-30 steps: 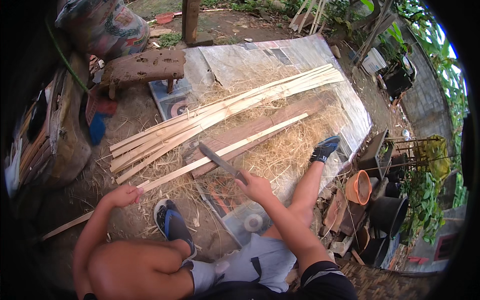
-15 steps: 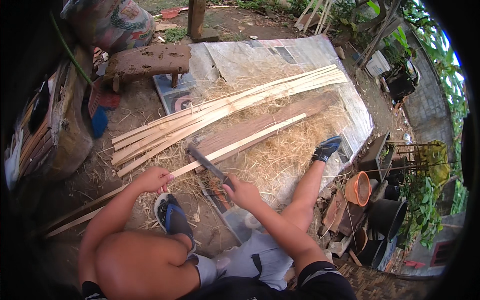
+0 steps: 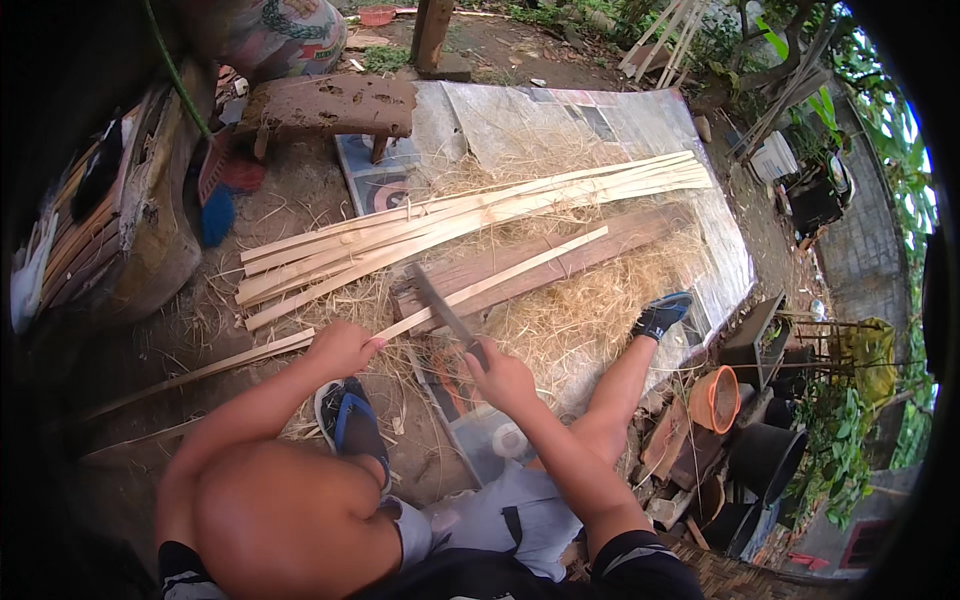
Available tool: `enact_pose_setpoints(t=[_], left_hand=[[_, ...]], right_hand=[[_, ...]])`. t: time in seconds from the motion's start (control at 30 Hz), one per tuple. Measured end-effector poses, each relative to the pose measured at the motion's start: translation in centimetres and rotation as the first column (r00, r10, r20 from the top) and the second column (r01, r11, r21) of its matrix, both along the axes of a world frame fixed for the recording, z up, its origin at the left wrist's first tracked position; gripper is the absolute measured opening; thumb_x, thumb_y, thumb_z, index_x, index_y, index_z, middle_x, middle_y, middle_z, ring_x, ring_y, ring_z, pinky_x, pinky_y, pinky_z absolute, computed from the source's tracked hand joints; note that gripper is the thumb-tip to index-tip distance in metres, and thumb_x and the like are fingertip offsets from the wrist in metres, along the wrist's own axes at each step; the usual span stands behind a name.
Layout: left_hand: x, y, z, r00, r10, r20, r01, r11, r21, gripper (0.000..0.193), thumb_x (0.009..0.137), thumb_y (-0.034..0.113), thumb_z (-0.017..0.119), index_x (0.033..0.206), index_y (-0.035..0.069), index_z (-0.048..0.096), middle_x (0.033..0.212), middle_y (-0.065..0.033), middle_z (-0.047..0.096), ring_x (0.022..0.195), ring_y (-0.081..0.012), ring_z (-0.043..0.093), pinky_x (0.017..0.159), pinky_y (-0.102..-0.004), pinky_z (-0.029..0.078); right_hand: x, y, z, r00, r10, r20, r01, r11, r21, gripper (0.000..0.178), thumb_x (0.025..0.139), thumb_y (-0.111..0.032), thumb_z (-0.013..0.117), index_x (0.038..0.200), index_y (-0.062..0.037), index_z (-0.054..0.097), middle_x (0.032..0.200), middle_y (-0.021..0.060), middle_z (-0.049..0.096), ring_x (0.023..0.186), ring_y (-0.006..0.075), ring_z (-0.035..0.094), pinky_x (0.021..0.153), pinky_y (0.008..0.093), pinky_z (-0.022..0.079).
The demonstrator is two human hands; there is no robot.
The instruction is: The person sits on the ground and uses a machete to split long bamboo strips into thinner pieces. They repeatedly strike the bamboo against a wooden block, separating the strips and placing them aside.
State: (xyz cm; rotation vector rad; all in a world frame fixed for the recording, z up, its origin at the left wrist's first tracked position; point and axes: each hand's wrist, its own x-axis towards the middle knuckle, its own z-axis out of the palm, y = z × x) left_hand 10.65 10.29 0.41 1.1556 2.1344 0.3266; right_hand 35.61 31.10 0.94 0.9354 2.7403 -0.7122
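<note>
My left hand (image 3: 345, 350) is closed on a long pale split-wood strip (image 3: 530, 264), beside the near end of a brown board (image 3: 640, 232). Most of the strip lies along this board, slanting away to the upper right. In my right hand (image 3: 502, 381) is the dark handle of a long knife (image 3: 446, 305). Its blade crosses over the strip, just past my left hand; whether the edge touches the wood I cannot tell. Beyond the board lies a fanned bundle of similar pale strips (image 3: 400, 235). Curly shavings (image 3: 590, 310) surround the board.
A flat printed sheet (image 3: 735, 250) lies under the work. A low wooden bench (image 3: 330, 105) stands at the far left, near a blue-tipped broom (image 3: 217, 218). To the right are an orange bucket (image 3: 714, 400) and black tubs (image 3: 768, 462). Another strip (image 3: 215, 373) extends behind my left hand.
The view has shifted a little. My left hand has moved right, nearer the board, and the strip's far end sits farther back along the board. The knife still crosses the strip.
</note>
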Motion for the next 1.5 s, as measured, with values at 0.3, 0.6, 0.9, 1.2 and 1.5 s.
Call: enact_pose_setpoints(t=[0.3,0.6,0.9,1.2,1.5], left_hand=[[2.1,-2.4,0.9,0.990,0.024,-0.140,-0.013,0.996,0.085,0.049,0.103,0.043,0.054,0.080,0.004,0.074,0.070,-0.0216,0.068,0.070,-0.0424,0.068,0.069,-0.0511,0.056],[-2.3,-5.2,1.9,0.989,0.082,0.124,-0.079,0.996,-0.032,0.042,0.101,0.038,0.062,0.080,0.004,0.073,0.061,-0.0047,0.070,0.051,-0.0162,0.068,0.056,-0.0338,0.056],[-4.7,-5.7,4.2,0.951,0.200,0.237,-0.142,0.961,-0.239,0.038,0.101,0.037,0.063,0.091,0.002,0.073,0.072,-0.0099,0.073,0.060,-0.0182,0.071,0.056,-0.0343,0.056],[-0.9,0.9,0.7,0.910,-0.137,-0.392,0.146,0.989,-0.006,0.037,0.107,0.040,0.046,0.105,0.009,0.064,0.095,-0.0129,0.069,0.085,-0.0363,0.070,0.074,-0.0483,0.056],[-2.8,-2.5,1.1,0.944,-0.184,-0.274,0.208,0.976,0.061,0.047,0.109,0.041,0.038,0.099,0.005,0.067,0.093,-0.0178,0.072,0.090,-0.0395,0.069,0.077,-0.0518,0.055]], right_hand=[[1.9,3.7,-1.0,0.999,-0.011,-0.039,0.019,0.977,0.213,0.048,0.100,-0.054,0.055,0.134,-0.0206,0.058,0.082,0.0181,0.072,0.069,0.0400,0.072,0.061,0.0509,0.056],[3.6,12.9,-1.4,0.940,-0.342,-0.008,0.326,0.889,0.322,0.044,0.101,-0.054,0.052,0.126,-0.0177,0.059,0.083,0.0202,0.073,0.079,0.0436,0.072,0.071,0.0541,0.056],[8.9,20.8,-3.0,0.747,-0.649,-0.146,0.656,0.683,0.322,0.047,0.104,-0.051,0.046,0.128,-0.0114,0.057,0.093,0.0261,0.073,0.089,0.0477,0.070,0.079,0.0564,0.054],[0.8,-3.2,-1.4,0.981,0.150,-0.123,-0.131,0.981,0.146,0.048,0.101,-0.051,0.054,0.136,-0.0177,0.053,0.086,0.0217,0.073,0.079,0.0448,0.071,0.067,0.0554,0.055],[8.1,17.5,-4.0,0.762,-0.639,-0.107,0.634,0.702,0.325,0.047,0.103,-0.051,0.048,0.131,-0.0141,0.058,0.094,0.0244,0.073,0.087,0.0465,0.070,0.077,0.0572,0.054]])
